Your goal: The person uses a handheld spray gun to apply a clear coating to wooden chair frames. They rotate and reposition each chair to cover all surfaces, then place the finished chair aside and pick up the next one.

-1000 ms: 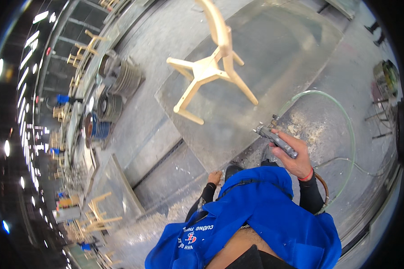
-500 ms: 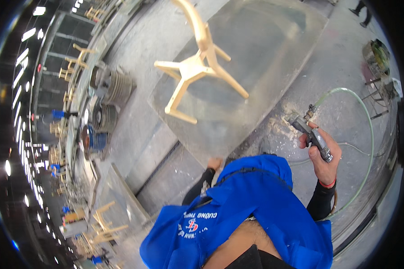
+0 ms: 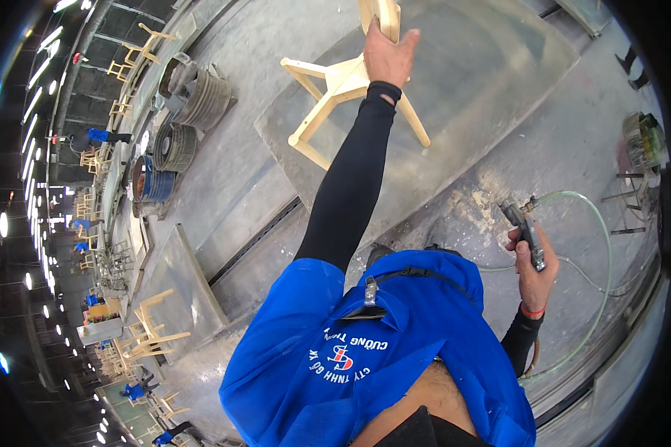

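A pale wooden chair [image 3: 343, 80] stands on a flat grey board [image 3: 470, 82] ahead of me. My left arm is stretched out to it, and my left hand [image 3: 388, 59] grips its curved back; the fingertips are partly hidden. My right hand [image 3: 535, 277], lower on the right, is closed around the handle of a dark metal spray gun [image 3: 528, 235]. From the gun a pale green hose [image 3: 608, 246] loops out to the right. The gun is apart from the chair.
Ribbed metal drums [image 3: 201, 97] and a blue drum [image 3: 153, 179] stand to the left. Another wooden chair [image 3: 149, 328] is at lower left. A drum-like container [image 3: 641, 138] is far right. Co-workers in blue [image 3: 101, 135] are in the distance.
My left hand has come up from beside my body to the chair's back and taken hold of it. The spray gun, still in my right hand, sits slightly lower in view.
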Available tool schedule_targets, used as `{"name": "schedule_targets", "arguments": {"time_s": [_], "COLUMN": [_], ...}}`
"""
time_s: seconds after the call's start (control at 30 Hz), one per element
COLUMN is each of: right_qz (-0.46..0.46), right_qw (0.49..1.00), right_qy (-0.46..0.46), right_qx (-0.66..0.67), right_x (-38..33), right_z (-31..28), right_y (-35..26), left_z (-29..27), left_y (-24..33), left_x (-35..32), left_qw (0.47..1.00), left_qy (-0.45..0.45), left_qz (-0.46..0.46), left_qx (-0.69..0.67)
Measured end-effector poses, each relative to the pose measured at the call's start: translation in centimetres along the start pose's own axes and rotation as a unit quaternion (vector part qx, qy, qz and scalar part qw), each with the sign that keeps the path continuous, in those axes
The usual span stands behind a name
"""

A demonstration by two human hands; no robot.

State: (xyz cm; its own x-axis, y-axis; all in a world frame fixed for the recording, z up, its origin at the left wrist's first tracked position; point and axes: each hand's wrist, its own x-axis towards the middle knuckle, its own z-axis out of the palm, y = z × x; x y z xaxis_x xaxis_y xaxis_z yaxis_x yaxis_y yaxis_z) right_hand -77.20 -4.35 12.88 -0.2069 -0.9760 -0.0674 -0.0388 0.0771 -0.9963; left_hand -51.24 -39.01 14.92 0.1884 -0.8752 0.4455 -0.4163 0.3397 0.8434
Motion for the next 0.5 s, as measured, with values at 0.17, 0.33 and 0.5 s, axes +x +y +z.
{"name": "schedule_targets", "arguments": {"time_s": [0.17,0.33,0.5], "right_qz": [-0.008,-0.012,-0.041], "right_qw": [1.000,1.000,0.999], "right_qy": [0.000,-0.001,-0.009], "right_qx": [0.000,0.010,-0.016], "right_x": [-0.3,0.2,0.7], "right_z": [1.2,0.8,0.5], "right_y": [0.2,-0.2,-2.0], "left_z": [-0.7,-7.4,-22.4], "left_y": [-0.8,-3.7,-6.6], "left_x": [0.0,-4.0,-8.4], "left_qw": [0.997,0.993,0.979], "left_qy": [0.035,-0.045,-0.149], "left_qz": [0.049,0.080,-0.113], "left_qx": [0.046,-0.072,-0.087]}}
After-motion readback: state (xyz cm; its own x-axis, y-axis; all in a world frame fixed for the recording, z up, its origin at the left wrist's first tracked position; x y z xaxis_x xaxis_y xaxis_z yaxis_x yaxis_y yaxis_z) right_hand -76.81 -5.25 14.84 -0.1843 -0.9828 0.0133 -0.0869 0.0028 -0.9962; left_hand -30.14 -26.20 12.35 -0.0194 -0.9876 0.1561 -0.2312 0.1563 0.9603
